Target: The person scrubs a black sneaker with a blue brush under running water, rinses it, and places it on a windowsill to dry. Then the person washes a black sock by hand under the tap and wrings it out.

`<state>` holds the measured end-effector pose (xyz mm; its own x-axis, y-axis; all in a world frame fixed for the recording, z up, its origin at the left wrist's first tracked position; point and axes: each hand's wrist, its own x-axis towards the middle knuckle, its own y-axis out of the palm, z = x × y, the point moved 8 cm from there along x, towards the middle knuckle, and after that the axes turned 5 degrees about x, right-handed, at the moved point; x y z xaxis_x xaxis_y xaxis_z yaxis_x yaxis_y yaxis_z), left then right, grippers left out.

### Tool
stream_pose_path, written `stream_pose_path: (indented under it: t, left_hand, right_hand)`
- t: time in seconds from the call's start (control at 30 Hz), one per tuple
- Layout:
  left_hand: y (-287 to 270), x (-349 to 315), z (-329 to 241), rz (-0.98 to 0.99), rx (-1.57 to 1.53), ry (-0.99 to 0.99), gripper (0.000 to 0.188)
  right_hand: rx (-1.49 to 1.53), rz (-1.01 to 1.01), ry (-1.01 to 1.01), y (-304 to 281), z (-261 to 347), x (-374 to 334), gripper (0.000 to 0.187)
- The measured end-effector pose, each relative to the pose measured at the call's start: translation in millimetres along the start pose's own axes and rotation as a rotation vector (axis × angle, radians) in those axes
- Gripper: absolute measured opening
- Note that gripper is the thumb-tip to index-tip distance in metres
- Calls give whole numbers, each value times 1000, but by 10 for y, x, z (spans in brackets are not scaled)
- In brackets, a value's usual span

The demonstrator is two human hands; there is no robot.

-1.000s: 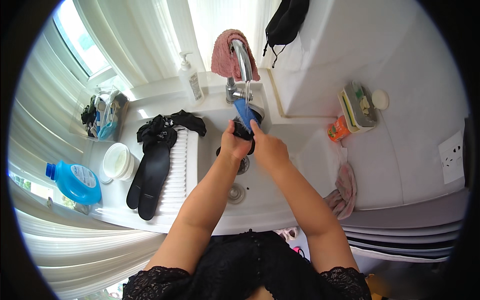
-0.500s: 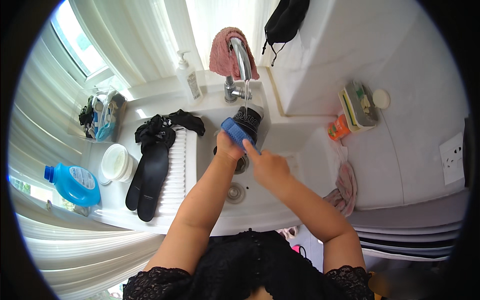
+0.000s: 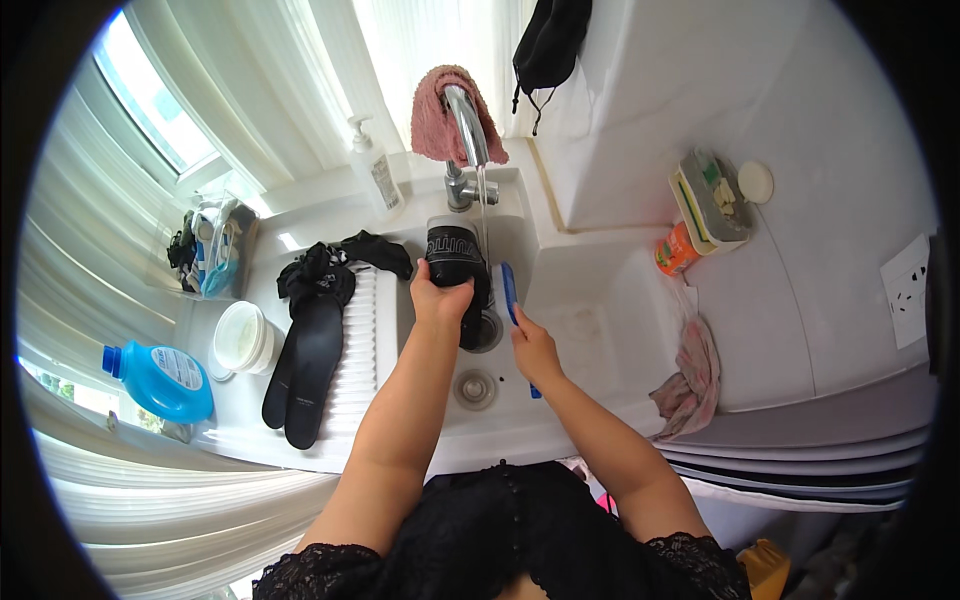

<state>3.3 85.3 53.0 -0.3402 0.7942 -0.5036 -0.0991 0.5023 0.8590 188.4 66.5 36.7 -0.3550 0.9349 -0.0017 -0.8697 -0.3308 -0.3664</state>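
Note:
My left hand (image 3: 440, 296) is closed around a black shoe (image 3: 455, 255) with a light patterned band, held over the sink basin (image 3: 590, 290). Water runs from the chrome faucet (image 3: 466, 125) close by the shoe's right side. In my right hand (image 3: 536, 350) is a blue scrub brush (image 3: 507, 290), gripped by its handle and turned edge-on just right of the shoe. Part of the shoe's lower end is hidden behind my left hand. On the ribbed washboard side to the left lie two black insoles (image 3: 308, 370) and a bundle of black fabric or laces (image 3: 318, 272).
A blue detergent bottle (image 3: 160, 382), a white tub (image 3: 242, 338) and a clear box (image 3: 218, 250) stand at left. Behind are a pump bottle (image 3: 374, 170) and a pink towel (image 3: 436, 120) on the faucet. At right are an orange bottle (image 3: 676, 250) and a draped cloth (image 3: 690, 380).
The shoe has shifted left, and my left hand now shows gripping its side. My right hand has drawn the brush off the shoe to the right and turned it edge-on.

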Motion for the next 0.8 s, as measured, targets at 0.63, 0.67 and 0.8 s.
stream_pose_path:
  t: [0.63,0.67,0.8]
  left_hand:
    - [-132,-157,94,38,594,-327,35]
    - [-167,-140,39,21,644,-327,34]
    - [-199,-105,-208,27,786,-357,28]
  right_hand:
    - [-62,-2,-21,-821,475,-236,43]
    - [-44,-8,-51,-885,524,-231,44]
    - [6,93,56,-867,486,-242,43]
